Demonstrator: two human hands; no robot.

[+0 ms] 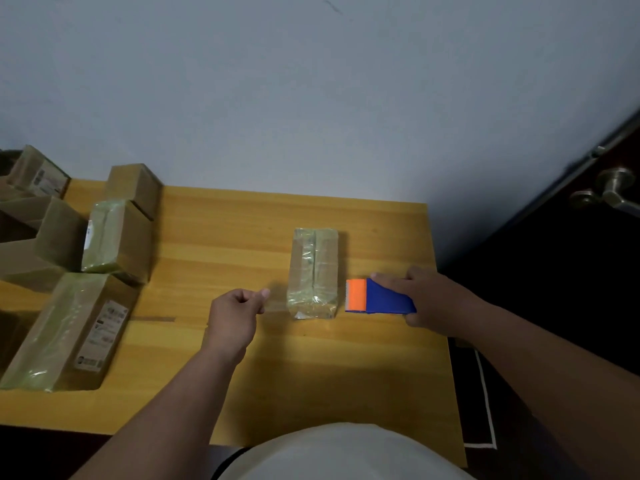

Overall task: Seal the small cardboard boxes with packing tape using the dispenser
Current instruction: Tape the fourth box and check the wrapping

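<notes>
Item: taped box (313, 273), table centre. Your right hand (427, 299) grips the dispenser (379, 296) at its 3 o'clock, cutter facing in; left hand (235, 315), 9 o'clock, curled, seemingly pinching a blurred tape end.

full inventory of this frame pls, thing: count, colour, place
box: 1, brown, taped, table centre, between the hands
boxes: several, brown, some taped, table's left side
dispenser: 1, blue and orange, right of the centre box
table: 1, yellow wood, against the wall
wall: 1, pale grey, behind table
door handle: 1, metal, far right
left hand: 1, fingers curled, left of the centre box, apparently pinching clear tape
right hand: 1, grips dispenser
</notes>
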